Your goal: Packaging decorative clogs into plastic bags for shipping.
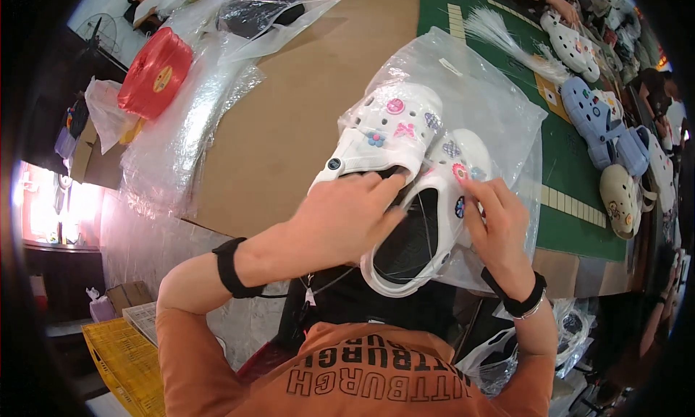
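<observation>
Nearest me, the person in an orange shirt [376,377] works at a table covered in brown cardboard [282,127], a black band on each wrist. Two white clogs lie side by side at its near edge, toes pointing away. Left clog [384,120]: charms on its upper, among them a pink bow and a blue flower. Right clog [405,250]: dark insole, more charms, one a red-and-white flower [460,172].

Left hand [337,214]: laid across the heel end of the left clog, fingers bent and close together at its opening, thumb reaching toward the right clog. Cannot tell whether they clamp anything. Right hand [499,218]: at the outer side of the right clog, forefinger tip at the red-and-white flower, thumb a little lower. Firmness of hold: cannot tell.

Beneath the pair, a clear plastic bag [507,120] spreads partly over a green mat [568,236]. Low on the left, a yellow crate [123,366]. Beyond the mat's right part: a beige clog [620,200], blue clogs [588,116], a bundle of white strands [507,40]. Far left: clear plastic sheets [181,142] and a red roll [156,73]. At far right a co-worker's hand [563,8] touches another white clog [572,48].
</observation>
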`<action>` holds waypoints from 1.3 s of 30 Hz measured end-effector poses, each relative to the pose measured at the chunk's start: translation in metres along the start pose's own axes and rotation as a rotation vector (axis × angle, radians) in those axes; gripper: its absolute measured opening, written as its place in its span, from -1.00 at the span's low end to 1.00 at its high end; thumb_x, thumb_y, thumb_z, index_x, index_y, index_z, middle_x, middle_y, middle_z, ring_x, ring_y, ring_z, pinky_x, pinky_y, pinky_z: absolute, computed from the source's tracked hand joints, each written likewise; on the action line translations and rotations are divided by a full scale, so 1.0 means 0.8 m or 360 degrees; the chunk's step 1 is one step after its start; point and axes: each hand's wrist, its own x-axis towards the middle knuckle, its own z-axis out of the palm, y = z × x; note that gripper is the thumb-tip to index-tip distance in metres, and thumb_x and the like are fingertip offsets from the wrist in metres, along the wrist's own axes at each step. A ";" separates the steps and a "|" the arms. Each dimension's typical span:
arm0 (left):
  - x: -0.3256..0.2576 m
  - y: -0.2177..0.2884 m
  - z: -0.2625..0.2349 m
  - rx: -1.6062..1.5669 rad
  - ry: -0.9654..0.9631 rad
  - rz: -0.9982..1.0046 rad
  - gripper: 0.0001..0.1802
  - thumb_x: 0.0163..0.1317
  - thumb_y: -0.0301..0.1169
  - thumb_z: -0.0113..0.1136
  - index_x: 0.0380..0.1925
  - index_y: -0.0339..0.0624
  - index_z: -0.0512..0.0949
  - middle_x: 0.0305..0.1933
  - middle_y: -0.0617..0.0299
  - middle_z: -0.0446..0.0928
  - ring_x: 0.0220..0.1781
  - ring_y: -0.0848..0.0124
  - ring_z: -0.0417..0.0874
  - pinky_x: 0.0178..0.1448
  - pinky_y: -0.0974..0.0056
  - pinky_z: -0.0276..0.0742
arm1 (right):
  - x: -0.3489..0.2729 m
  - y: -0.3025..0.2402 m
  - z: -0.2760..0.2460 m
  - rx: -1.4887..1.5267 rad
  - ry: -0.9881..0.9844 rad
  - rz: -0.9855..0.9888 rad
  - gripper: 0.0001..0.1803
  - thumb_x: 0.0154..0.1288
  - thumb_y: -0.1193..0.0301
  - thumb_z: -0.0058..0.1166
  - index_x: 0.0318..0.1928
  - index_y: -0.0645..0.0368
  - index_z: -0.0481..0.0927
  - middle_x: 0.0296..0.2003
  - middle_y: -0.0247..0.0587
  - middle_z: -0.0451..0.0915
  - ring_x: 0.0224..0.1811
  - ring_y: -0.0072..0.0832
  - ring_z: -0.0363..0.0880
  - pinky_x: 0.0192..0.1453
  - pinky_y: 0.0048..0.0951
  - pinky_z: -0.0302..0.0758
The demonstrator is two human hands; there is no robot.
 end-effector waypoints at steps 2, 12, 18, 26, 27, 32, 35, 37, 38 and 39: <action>0.006 -0.033 -0.011 -0.0021 0.0212 0.0102 -0.63 0.11 -0.41 0.08 -0.05 -0.22 0.40 -0.33 0.04 0.51 -0.31 0.09 0.57 -0.27 0.15 0.48 | -0.005 0.000 0.003 0.0040 0.0020 -0.0032 -0.74 -0.01 0.56 0.13 -0.22 0.13 0.55 -0.39 -0.21 0.49 -0.45 -0.25 0.48 -0.40 -0.31 0.39; 0.061 -0.160 0.030 -0.0468 0.0485 -0.0029 -0.70 0.14 -0.52 -0.02 -0.08 -0.25 0.43 -0.33 -0.02 0.54 -0.25 0.06 0.57 -0.14 0.19 0.47 | 0.008 -0.020 0.017 0.0274 0.0135 0.0133 -0.86 0.08 0.58 0.11 -0.29 0.22 0.49 -0.28 -0.11 0.44 -0.38 -0.21 0.50 -0.35 -0.38 0.44; 0.046 -0.138 0.046 -0.0531 0.0781 -0.0272 -0.84 0.21 -0.44 -0.03 -0.29 -0.31 0.44 -0.40 -0.05 0.53 -0.35 0.06 0.55 -0.22 0.18 0.45 | 0.001 -0.016 0.036 0.0329 0.0322 -0.0253 -0.76 -0.05 0.61 0.14 -0.29 0.16 0.50 -0.20 -0.10 0.48 -0.43 -0.27 0.48 -0.43 -0.45 0.41; 0.008 -0.148 0.062 -0.1080 0.0634 -0.0427 -0.86 0.22 -0.46 0.01 -0.27 -0.30 0.36 -0.32 0.08 0.50 -0.29 0.39 0.50 -0.15 0.30 0.42 | -0.045 -0.002 0.031 0.0282 0.0062 -0.0463 -0.49 -0.05 0.60 0.13 -0.02 0.09 0.35 -0.03 0.00 0.42 -0.20 -0.20 0.46 -0.13 -0.24 0.37; 0.003 -0.152 0.064 -0.1232 0.0592 -0.0379 -0.85 0.21 -0.48 0.01 -0.26 -0.29 0.34 -0.29 0.10 0.49 -0.24 0.43 0.48 -0.12 0.31 0.42 | -0.055 -0.007 0.029 0.0279 0.0063 -0.0455 -0.49 -0.05 0.60 0.13 -0.02 0.09 0.35 -0.03 0.00 0.42 -0.20 -0.20 0.46 -0.13 -0.24 0.37; -0.006 -0.157 0.069 -0.1268 0.0418 -0.0424 -0.86 0.26 -0.56 -0.05 -0.19 -0.30 0.29 -0.14 0.11 0.47 -0.09 0.44 0.47 0.02 0.36 0.40 | -0.092 -0.029 0.020 0.0952 -0.0010 0.0860 -0.27 0.16 0.57 0.01 0.29 0.18 -0.05 0.19 0.09 0.16 0.14 -0.22 0.26 0.23 -0.22 0.21; -0.005 -0.155 0.070 -0.1355 0.0377 -0.0414 -0.84 0.26 -0.56 -0.06 -0.16 -0.29 0.29 -0.11 0.09 0.47 -0.06 0.44 0.46 0.04 0.36 0.39 | -0.104 -0.037 0.022 0.1948 -0.0137 0.1504 -0.16 0.18 0.58 -0.08 0.37 0.15 -0.27 0.21 -0.01 0.16 0.21 -0.31 0.22 0.28 -0.32 0.15; -0.003 -0.150 0.070 -0.1430 0.0336 -0.0400 -0.84 0.29 -0.52 -0.09 -0.15 -0.29 0.28 -0.14 0.09 0.47 -0.08 0.45 0.46 0.03 0.37 0.39 | -0.092 -0.047 0.026 0.2109 0.0016 0.1499 -0.19 0.16 0.60 -0.15 0.37 0.20 -0.22 0.32 -0.10 -0.05 0.30 -0.35 0.11 0.28 -0.36 0.14; -0.005 -0.150 0.070 -0.1399 0.0355 -0.0462 -0.85 0.30 -0.49 -0.10 -0.16 -0.29 0.28 -0.17 0.12 0.46 -0.13 0.46 0.46 -0.02 0.38 0.39 | -0.091 -0.044 0.030 0.2184 0.0108 0.1530 -0.15 0.17 0.61 -0.07 0.37 0.17 -0.25 0.22 -0.05 0.15 0.23 -0.31 0.22 0.22 -0.40 0.23; -0.006 -0.147 0.070 -0.1367 0.0376 -0.0524 -0.85 0.31 -0.46 -0.12 -0.17 -0.29 0.28 -0.21 0.14 0.45 -0.17 0.48 0.45 -0.06 0.40 0.40 | -0.090 -0.042 0.030 0.2180 0.0123 0.1526 -0.15 0.17 0.61 -0.07 0.37 0.17 -0.25 0.22 -0.05 0.15 0.23 -0.31 0.22 0.22 -0.40 0.23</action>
